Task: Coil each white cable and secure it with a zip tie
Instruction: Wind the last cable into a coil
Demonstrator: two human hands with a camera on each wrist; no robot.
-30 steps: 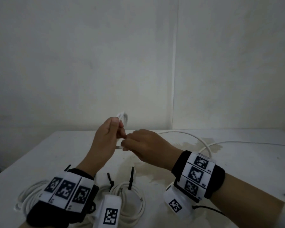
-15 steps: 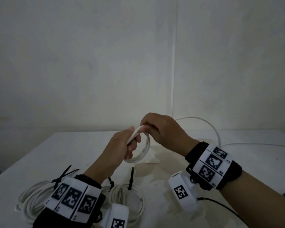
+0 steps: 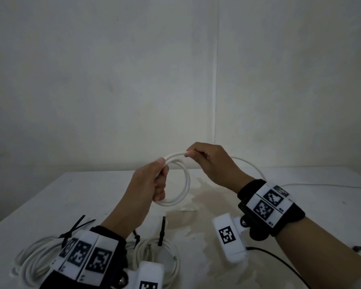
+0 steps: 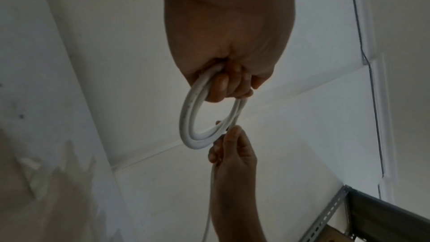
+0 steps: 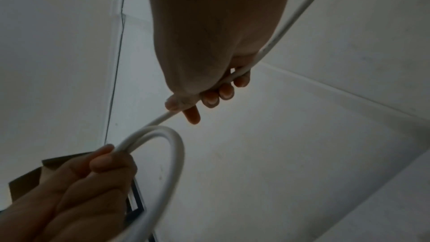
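Observation:
A white cable forms a small double loop held above the table. My left hand grips the loop's left side, fingers curled round both turns. My right hand pinches the cable at the loop's top, thumb and fingers curled round the strand. The free length of cable arcs behind my right wrist and trails off across the table to the right. Two coiled white cables lie near the front edge, each bound with a black zip tie.
The white table has a stained patch at its middle. Crossed black zip tie tails stick up at the left coil. A thin black wire runs from my right wrist camera. Bare walls close the back.
Both hands rose from the table. A small loop grew into a wider double loop, and my right hand moved up and right, laying another turn into my left hand.

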